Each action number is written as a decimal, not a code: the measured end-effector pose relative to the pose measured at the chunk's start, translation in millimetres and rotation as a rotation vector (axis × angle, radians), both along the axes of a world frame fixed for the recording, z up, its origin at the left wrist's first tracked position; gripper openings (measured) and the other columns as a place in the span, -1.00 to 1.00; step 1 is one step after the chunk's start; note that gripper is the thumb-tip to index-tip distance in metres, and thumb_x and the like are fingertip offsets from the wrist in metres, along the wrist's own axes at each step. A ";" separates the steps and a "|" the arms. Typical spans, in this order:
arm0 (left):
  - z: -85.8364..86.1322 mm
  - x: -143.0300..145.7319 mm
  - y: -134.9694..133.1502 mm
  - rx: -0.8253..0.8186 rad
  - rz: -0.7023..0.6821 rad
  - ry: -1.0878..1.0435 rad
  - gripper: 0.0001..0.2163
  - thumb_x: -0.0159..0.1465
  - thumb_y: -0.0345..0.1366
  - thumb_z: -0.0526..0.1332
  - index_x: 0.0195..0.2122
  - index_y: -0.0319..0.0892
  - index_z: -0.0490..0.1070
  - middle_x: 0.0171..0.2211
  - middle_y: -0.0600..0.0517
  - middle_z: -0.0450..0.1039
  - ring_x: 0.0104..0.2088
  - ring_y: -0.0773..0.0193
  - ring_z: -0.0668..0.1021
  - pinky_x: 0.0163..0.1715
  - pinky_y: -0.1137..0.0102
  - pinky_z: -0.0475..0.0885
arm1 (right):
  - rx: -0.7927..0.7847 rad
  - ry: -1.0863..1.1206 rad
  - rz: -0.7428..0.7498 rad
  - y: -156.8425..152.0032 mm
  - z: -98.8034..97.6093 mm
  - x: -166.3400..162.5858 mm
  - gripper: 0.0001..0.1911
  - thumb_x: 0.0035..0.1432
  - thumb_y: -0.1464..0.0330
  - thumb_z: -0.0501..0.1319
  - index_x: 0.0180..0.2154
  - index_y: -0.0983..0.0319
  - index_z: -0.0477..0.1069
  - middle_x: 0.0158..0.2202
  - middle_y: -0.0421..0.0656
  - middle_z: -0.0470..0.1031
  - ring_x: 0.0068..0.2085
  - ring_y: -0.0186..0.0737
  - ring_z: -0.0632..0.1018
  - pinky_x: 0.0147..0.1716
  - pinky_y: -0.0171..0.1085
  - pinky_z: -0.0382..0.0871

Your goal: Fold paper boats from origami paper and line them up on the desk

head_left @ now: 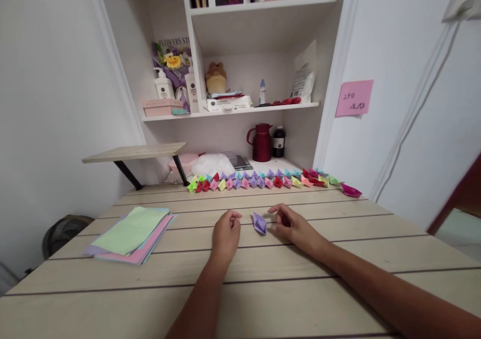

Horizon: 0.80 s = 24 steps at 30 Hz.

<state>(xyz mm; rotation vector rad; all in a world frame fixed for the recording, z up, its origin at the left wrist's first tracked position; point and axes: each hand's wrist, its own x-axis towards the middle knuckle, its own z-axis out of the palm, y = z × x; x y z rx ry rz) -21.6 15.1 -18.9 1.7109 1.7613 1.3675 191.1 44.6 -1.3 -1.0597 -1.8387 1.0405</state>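
A small purple folded paper boat (pixel 259 224) stands on the table between my two hands, touching neither. On its left, my left hand (pixel 227 234) rests with loosely curled fingers, a small gap showing between thumb and index finger, and holds nothing I can see. To the right of the boat is my right hand (pixel 295 226); its index finger and thumb are spread apart with nothing between them. Beyond my hands, several colourful paper boats (pixel 278 182) form two rows along the table's back, with a larger magenta boat (pixel 351 191) at the right end.
A stack of coloured paper (pixel 131 231), pale green on top, lies on the slatted table (pixel 263 304) at left. A small raised shelf (pixel 135 151) stands at the back left. Behind the boats are a red jug (pixel 262 143), a dark bottle (pixel 278 142) and white shelving (pixel 233 112).
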 end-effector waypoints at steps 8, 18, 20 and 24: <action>7.4 7.9 5.6 -0.071 0.034 0.144 -0.82 0.17 -0.46 0.09 -0.29 -0.07 0.42 -0.34 0.07 0.52 -0.28 0.25 0.53 -0.28 0.43 0.32 | 0.525 -0.520 0.137 -23.9 -1.5 -6.1 -0.65 0.09 0.36 0.22 -0.04 0.12 0.32 -0.23 -0.14 0.44 -0.28 -0.14 0.44 -0.26 -0.21 0.26; 10.2 5.5 46.6 -0.054 -0.193 0.153 -0.45 0.12 -0.64 -0.06 0.02 0.03 0.38 -0.07 0.04 0.34 -0.15 0.32 0.50 -0.14 0.45 0.36 | 0.606 -0.657 0.070 -9.3 -4.9 -6.4 -0.85 0.21 0.41 0.09 -0.17 0.11 0.33 -0.28 -0.17 0.42 -0.34 -0.21 0.45 -0.34 -0.28 0.21; 11.1 4.1 46.4 -0.048 -0.273 0.115 -0.45 0.11 -0.64 -0.09 0.03 -0.01 0.38 -0.04 0.01 0.30 -0.19 0.35 0.51 -0.13 0.45 0.39 | 0.597 -0.645 0.075 -7.8 -4.5 -6.0 -0.85 0.21 0.42 0.09 -0.19 0.11 0.35 -0.29 -0.18 0.42 -0.33 -0.22 0.45 -0.35 -0.29 0.21; 12.0 2.7 43.8 -0.050 -0.407 0.019 -0.46 0.09 -0.64 -0.09 0.00 -0.07 0.41 -0.03 -0.02 0.29 -0.16 0.32 0.50 -0.08 0.40 0.38 | 0.535 -0.590 0.062 -6.3 -4.4 -4.9 -0.87 0.21 0.41 0.10 -0.24 0.10 0.40 -0.31 -0.19 0.40 -0.33 -0.23 0.47 -0.33 -0.29 0.25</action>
